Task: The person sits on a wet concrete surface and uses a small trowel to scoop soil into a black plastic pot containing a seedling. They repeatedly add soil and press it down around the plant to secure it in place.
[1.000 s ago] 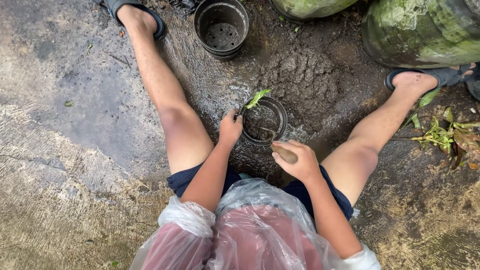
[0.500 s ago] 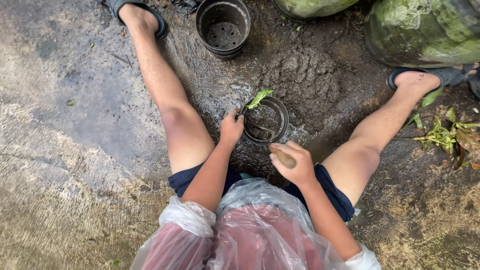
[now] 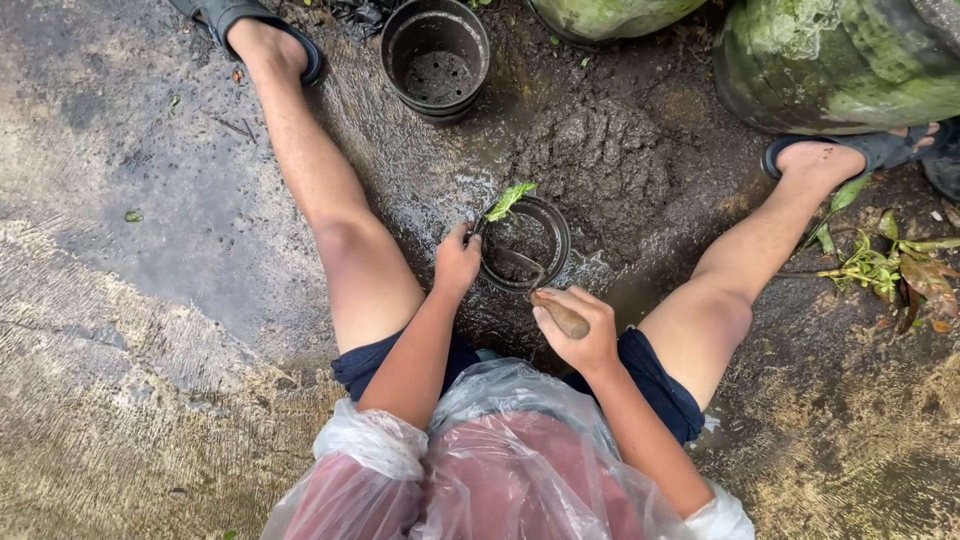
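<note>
A small black pot [image 3: 548,221] sits on the wet ground between my spread legs, with dark soil inside. A small green seedling [image 3: 509,200] leans at its left rim. My left hand [image 3: 457,262] grips the pot's left edge by the seedling's stem. My right hand [image 3: 580,325] is closed around the wooden handle of a small trowel [image 3: 560,315], whose metal end dips into the pot's soil from the near side.
A mound of wet mud [image 3: 600,160] lies just beyond the pot. A larger empty black pot [image 3: 436,60] stands farther back. Two mossy green rounded containers [image 3: 840,60] are at the top right. Pulled green plants [image 3: 885,265] lie beside my right foot.
My right hand has shifted slightly with the trowel, and its tip now reaches into the pot. My left hand stays at the pot's rim.
</note>
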